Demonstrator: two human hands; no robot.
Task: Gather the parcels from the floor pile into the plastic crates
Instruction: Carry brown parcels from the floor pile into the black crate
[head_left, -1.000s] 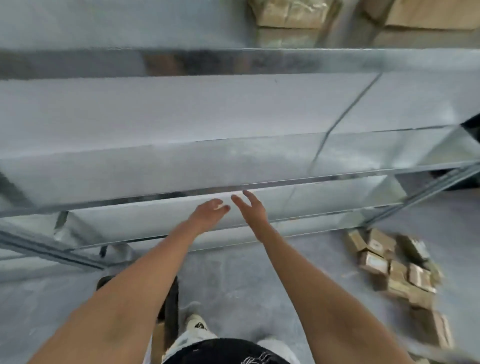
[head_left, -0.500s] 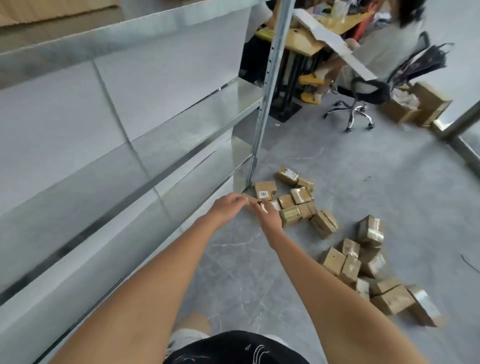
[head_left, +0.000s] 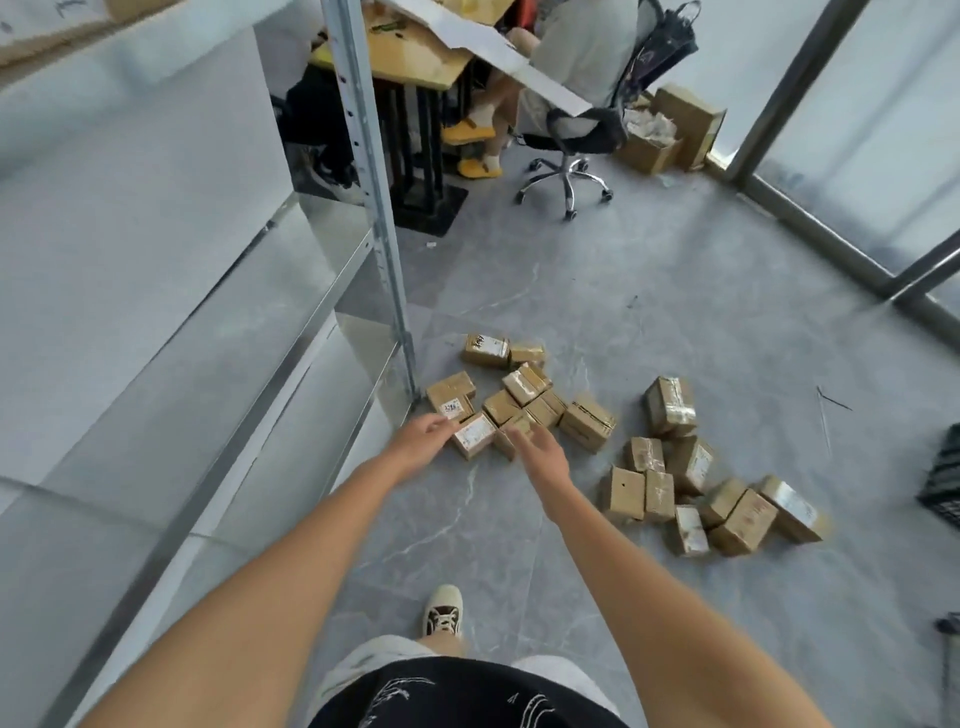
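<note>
Several small brown cardboard parcels lie on the grey floor in two clusters: a near cluster (head_left: 519, 400) by the foot of the shelf post and a second cluster (head_left: 701, 478) to its right. Both my arms stretch forward over the floor. My left hand (head_left: 421, 441) hovers with relaxed fingers just left of a parcel with a white label (head_left: 474, 434). My right hand (head_left: 543, 452) is open, fingers straight, in front of the near cluster. Neither hand holds anything. A dark plastic crate (head_left: 943, 488) shows only partly at the right edge.
A metal shelving rack (head_left: 208, 332) runs along the left, its upright post (head_left: 387, 260) standing by the parcels. A seated person on a swivel chair (head_left: 571, 130) at a desk is at the back. Larger cartons (head_left: 670, 130) stand behind. My shoe (head_left: 442, 613) is below.
The view swung from the shelves down to the floor. My hands, close together half a second ago, have spread apart and opened above the near cluster of parcels.
</note>
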